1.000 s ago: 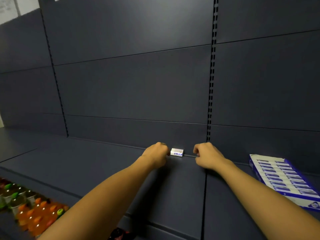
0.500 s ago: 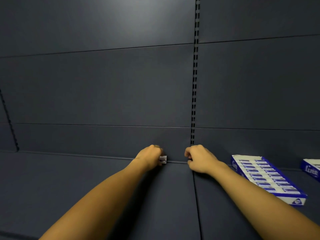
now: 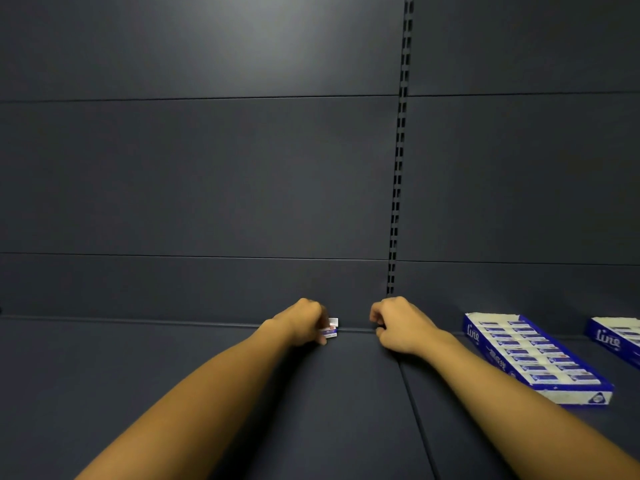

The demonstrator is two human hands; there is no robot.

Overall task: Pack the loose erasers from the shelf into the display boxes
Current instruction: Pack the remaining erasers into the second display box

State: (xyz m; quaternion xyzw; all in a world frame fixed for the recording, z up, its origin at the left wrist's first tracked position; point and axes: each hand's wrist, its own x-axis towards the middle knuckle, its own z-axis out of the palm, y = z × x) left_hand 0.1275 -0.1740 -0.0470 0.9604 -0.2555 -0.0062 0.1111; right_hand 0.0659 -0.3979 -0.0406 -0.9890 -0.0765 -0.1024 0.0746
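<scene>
My left hand (image 3: 304,322) reaches to the back of the dark shelf (image 3: 346,393) and pinches a small white eraser (image 3: 330,329) with a blue and red sleeve. My right hand (image 3: 398,325) is a short way to its right, fingers curled; I cannot see whether anything is inside it. A blue and white display box (image 3: 533,358) filled with rows of erasers lies flat on the shelf to the right. A second display box (image 3: 614,336) shows at the right edge, cut off by the frame.
The shelf's dark back panel (image 3: 207,185) rises right behind both hands. A slotted upright (image 3: 398,168) runs down the panel above my right hand. A seam between shelf boards (image 3: 415,410) runs toward me under my right forearm.
The view has swung right, bringing the second box into sight. My left hand has closed its fingers on the loose eraser and drawn it slightly forward. My right hand stays curled.
</scene>
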